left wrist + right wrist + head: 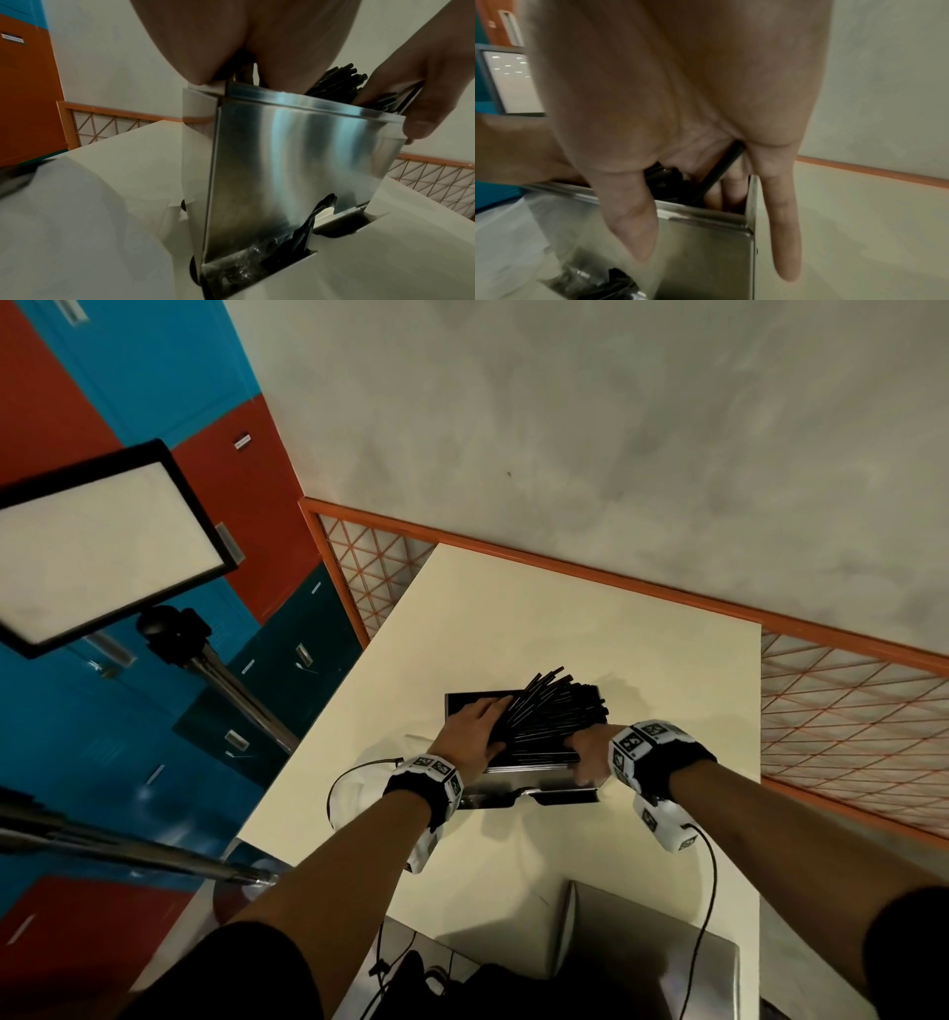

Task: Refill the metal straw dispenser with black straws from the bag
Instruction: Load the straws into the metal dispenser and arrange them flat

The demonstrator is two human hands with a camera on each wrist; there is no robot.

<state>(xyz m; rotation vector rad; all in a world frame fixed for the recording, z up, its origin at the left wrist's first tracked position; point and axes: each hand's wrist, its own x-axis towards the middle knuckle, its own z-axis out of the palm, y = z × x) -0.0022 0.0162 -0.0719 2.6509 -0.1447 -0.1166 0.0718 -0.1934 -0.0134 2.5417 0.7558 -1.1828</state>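
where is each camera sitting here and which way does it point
Head: worn on the head, looking down at the white table; shows both forearms, left hand and right hand on the black straws.
Left wrist: under the left hand, facing the metal straw dispenser front; right hand enters too.
Right wrist: along the right hand, looking down at the dispenser's corner; fingers straddle its wall.
Shared: all views show the dispenser and straws.
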